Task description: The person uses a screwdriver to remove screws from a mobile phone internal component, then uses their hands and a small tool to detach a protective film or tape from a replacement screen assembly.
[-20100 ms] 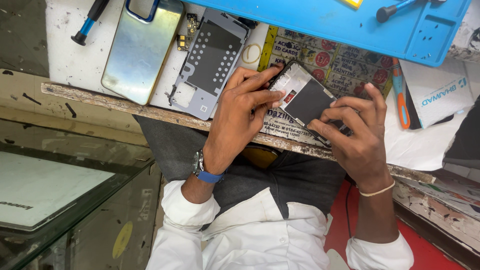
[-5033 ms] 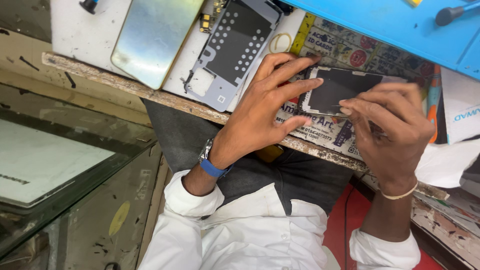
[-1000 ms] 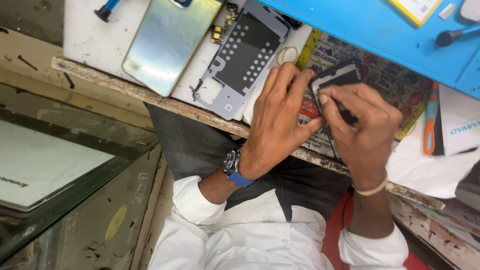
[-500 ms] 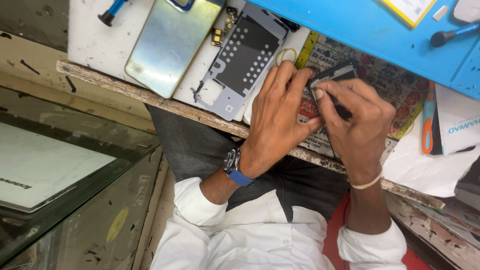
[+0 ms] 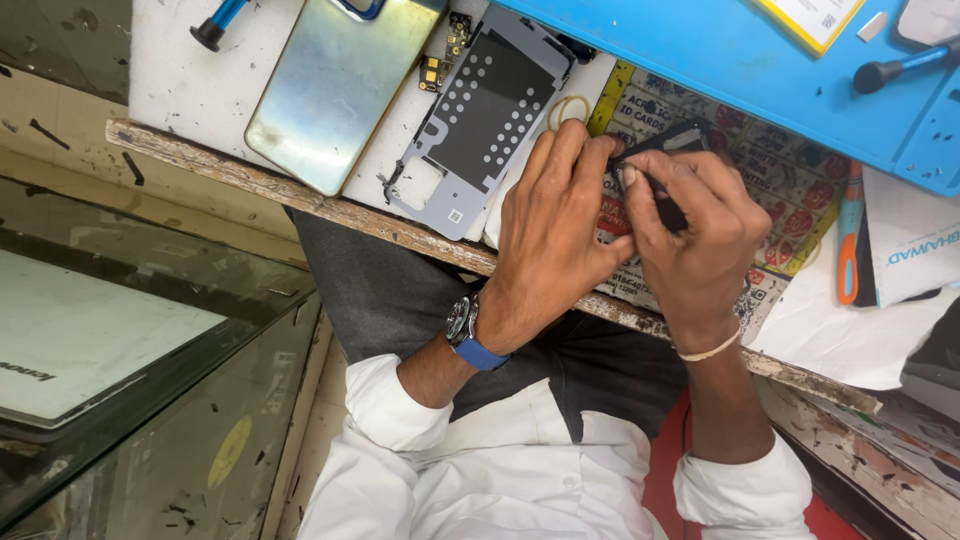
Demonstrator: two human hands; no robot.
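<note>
So both hands, left hand (image 5: 555, 235) and right hand (image 5: 690, 240), are pinched together on a small dark phone part (image 5: 660, 150), its long axis slanting up-right, over the worktop (image 5: 300, 195).

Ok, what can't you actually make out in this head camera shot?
Head view, the only one:
- Small dark part on the bench: mostly covered by the left hand and right hand; its shape is unclear.
- Right hand's grip: whether it pinches a tool is hidden by its own fingers.
- Blue-handled tool and blue mat: cut off by the top edge.
- Small board: too small for detail.
</note>
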